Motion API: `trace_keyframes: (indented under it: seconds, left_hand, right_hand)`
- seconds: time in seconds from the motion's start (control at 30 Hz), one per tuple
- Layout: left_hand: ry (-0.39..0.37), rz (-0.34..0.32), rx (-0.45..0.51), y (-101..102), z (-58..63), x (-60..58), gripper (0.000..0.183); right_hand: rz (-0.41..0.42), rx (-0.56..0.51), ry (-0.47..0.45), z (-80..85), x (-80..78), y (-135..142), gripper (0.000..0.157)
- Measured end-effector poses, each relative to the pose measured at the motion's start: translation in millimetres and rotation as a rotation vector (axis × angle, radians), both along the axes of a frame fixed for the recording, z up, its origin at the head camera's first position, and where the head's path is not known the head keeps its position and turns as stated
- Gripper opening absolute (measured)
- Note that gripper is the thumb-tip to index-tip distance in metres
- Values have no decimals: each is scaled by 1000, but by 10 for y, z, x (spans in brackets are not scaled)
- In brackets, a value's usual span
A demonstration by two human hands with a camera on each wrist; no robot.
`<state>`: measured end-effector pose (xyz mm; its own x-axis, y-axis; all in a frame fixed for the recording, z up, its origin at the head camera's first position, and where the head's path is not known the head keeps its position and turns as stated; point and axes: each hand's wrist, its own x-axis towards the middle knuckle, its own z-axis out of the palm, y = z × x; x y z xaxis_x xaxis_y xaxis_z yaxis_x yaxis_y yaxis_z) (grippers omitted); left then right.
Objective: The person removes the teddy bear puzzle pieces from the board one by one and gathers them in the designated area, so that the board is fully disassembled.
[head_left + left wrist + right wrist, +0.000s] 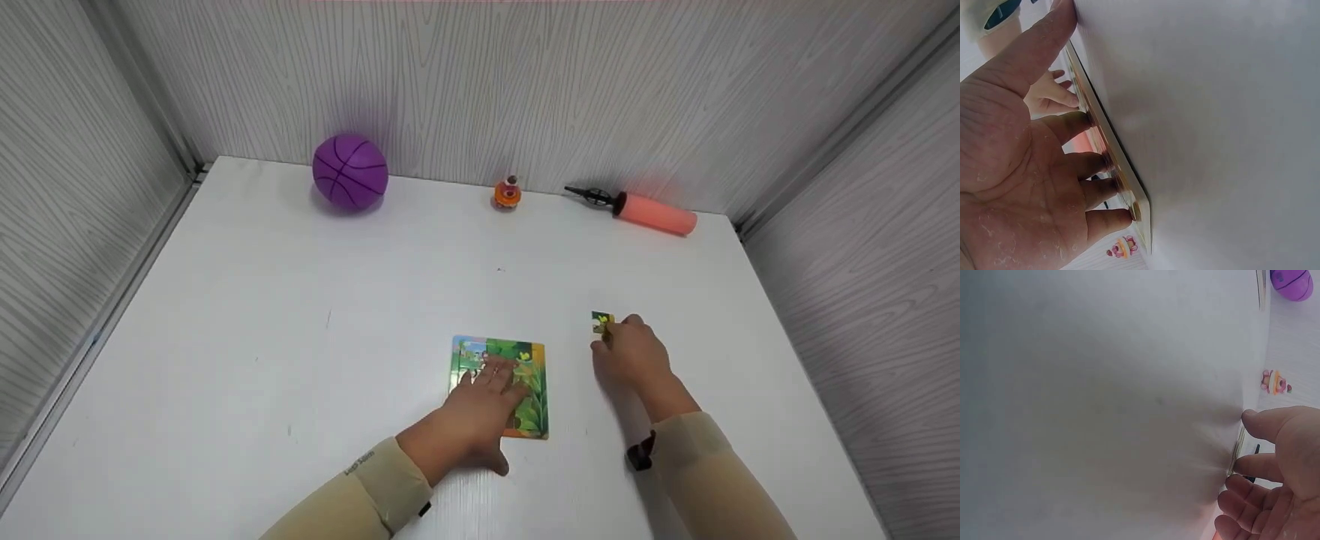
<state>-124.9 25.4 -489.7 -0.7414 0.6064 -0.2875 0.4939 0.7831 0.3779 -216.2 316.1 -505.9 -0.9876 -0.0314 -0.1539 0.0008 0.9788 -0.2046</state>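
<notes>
A jigsaw puzzle board with a green cartoon picture lies flat on the white table. My left hand rests on it with spread fingers, hiding much of the picture. In the left wrist view, the fingertips touch the top of the board, while the thumb lies off it. To the right of the board, my right hand touches a small puzzle piece on the table. The right wrist view has the index finger on the thin piece and the thumb apart from it.
A purple ball stands at the back left of the table. Near the back wall are a small orange-and-pink figurine and a hand pump with a coral barrel and black nozzle. Wood-grain panels enclose the back and sides.
</notes>
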Motion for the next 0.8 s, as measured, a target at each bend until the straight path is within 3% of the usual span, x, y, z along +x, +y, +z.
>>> trace_keyframes:
  seconds: [0.13,0.37,0.8]
  left_hand:
    - [10,3,-2,5,-5,11,113]
    - [13,4,1,-1,-3,9,116]
    - [47,-14,-29,20,-57,-3,115]
  right_hand:
    - [4,-17,-5,-6,-2,15,41]
    - [-3,-19,-27,13,-15,36,52]
    - [10,-43,-36,20,0,88,56]
